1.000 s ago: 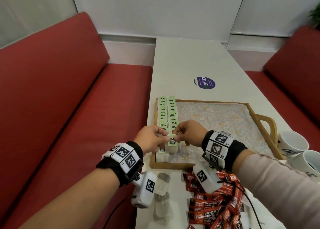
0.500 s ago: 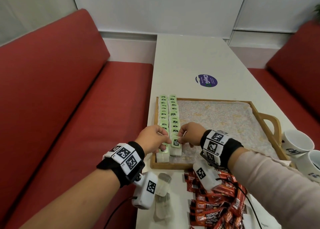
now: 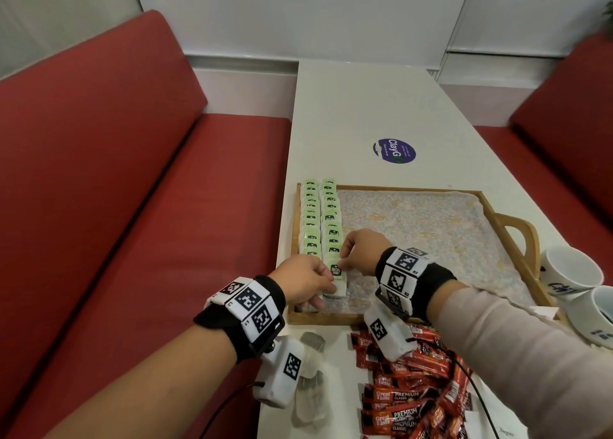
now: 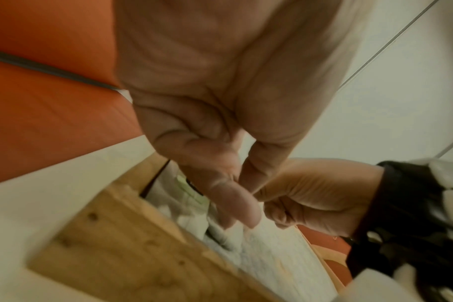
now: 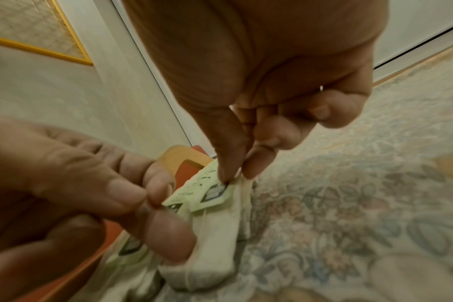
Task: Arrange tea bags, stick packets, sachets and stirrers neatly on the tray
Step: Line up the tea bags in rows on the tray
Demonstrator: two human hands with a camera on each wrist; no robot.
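Café booth: red bench seats [image 3: 139, 160], white table [image 3: 358, 107].

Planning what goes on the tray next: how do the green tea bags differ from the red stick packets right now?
The green tea bags stand in two neat rows inside the wooden tray; the red stick packets lie in a loose, overlapping heap on the table, outside it. Both hands, left hand and right hand, pinch the nearest tea bag; no hand touches the packets. Both are small, printed, single-serve items.

Tea bags [image 3: 321, 219]: white, green-tagged, overlapped in two parallel rows along the left edge of the wooden tray [image 3: 517, 236]. Nearest tea bag [image 3: 336, 281] lies at the right row's near end. Red stick packets [image 3: 411, 402] lie heaped on the tabletop [image 3: 348, 107], near the tray's front rim.
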